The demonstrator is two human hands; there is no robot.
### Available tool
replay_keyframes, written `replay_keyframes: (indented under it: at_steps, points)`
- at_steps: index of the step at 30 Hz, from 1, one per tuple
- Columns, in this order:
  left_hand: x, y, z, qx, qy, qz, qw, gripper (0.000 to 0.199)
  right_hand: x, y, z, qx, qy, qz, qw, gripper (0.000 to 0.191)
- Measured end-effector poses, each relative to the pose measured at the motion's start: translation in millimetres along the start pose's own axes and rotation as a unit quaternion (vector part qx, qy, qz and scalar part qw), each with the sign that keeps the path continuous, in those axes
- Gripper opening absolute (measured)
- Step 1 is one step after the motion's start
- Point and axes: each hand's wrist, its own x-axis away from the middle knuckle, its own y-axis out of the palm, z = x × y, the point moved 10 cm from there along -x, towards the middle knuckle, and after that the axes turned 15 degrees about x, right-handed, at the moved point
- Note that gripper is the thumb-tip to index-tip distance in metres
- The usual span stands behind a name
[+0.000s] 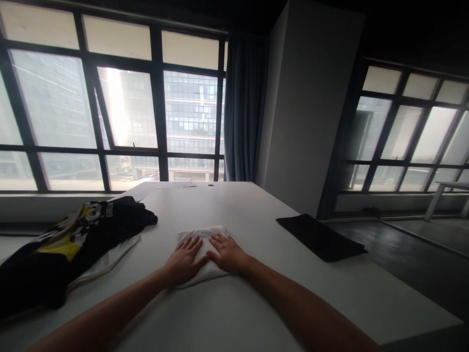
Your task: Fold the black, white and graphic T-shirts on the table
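Note:
A white cloth (202,235), folded into a compact bundle, lies on the white table in front of me. My left hand (186,260) rests flat on its left part, fingers stretched forward. On the right part lies my right hand (227,252), palm down with the fingers spread. The two thumbs come close together over the middle of the cloth. Much of the cloth is hidden under my palms, so what kind of item it is cannot be made out.
A black garment (120,215) with yellow and white print lies at the left, over some white cloth (110,261). At the table's (176,322) right edge is a flat black sheet (322,237). Papers (176,185) lie at the far end, near the windows.

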Motion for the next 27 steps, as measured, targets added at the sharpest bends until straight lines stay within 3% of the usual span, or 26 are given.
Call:
replay_keyframes:
  at_steps: [4,7,9,12,16,19,22,24,27]
  points:
    - [-1,-21.6,-35,-0.034,-0.115,-0.009,0.993,0.088,0,1,17,0.004,0.066,-0.029,0.997,0.082]
    - [-3,-34.6,-40,-0.062,-0.154,-0.003,0.986,0.086,0,3,33,0.003,0.116,-0.039,0.992,0.086]
    - [-2,-37.2,-29,-0.077,-0.132,0.017,0.988,0.082,0,-3,39,0.012,0.136,-0.006,0.991,0.082]
    - [3,-22.0,4,-0.058,-0.015,0.013,0.998,0.076,-2,-13,31,0.033,0.093,0.056,0.994,0.076]
    - [17,-3.4,19,-0.010,0.061,-0.035,0.997,0.076,2,-8,11,0.036,0.021,0.017,0.999,0.071]
    - [22,-8.3,11,-0.002,0.086,-0.048,0.995,0.075,14,-20,-11,0.035,-0.051,0.049,0.997,0.069]
    - [19,-19.6,-13,-0.010,0.076,-0.023,0.997,0.074,26,-18,-36,0.004,-0.158,0.022,0.987,0.070]
    - [17,-27.1,-31,-0.020,0.053,0.013,0.998,0.072,22,-14,-32,-0.003,-0.155,0.010,0.988,0.069]
    - [17,-31.8,-44,-0.026,0.038,0.049,0.998,0.070,0,-9,3,0.020,-0.073,0.016,0.997,0.070]
